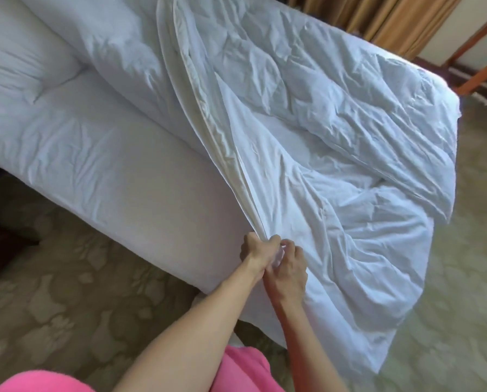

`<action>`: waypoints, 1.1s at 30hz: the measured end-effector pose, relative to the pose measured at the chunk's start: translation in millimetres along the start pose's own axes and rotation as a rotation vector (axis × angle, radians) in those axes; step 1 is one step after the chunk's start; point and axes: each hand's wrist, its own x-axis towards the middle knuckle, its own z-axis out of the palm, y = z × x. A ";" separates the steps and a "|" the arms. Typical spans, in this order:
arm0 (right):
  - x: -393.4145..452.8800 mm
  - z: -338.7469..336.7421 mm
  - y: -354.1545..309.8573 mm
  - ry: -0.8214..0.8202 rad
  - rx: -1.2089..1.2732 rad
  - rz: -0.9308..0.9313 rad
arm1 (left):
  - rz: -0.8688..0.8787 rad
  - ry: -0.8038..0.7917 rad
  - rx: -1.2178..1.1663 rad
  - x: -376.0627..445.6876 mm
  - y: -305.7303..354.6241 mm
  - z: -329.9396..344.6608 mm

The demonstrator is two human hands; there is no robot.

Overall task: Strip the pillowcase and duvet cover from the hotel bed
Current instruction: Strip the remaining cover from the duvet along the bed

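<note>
White duvet cover (307,142) gripped by both hands.

duvet (335,114): plain white, cream edge strip along the fold
sheet (118,154): white
pillow (16,60): white
carpet (67,292): beige, darker floral blobs
curtain (378,15): tan-gold, upper right
clothes (245,369): hot pink, bottom of frame

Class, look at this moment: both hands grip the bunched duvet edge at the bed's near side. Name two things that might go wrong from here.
1. Both the left hand and right hand grip one small bunch of the duvet, so a hard pull may strain the fabric there.
2. The duvet's lower corner already hangs toward the carpet; more pulling could drag it onto the floor.
</note>
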 end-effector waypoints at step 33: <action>8.4 -261.1 145.3 -0.242 -0.035 -0.080 | 0.528 -0.145 -0.066 -220.4 -72.3 237.9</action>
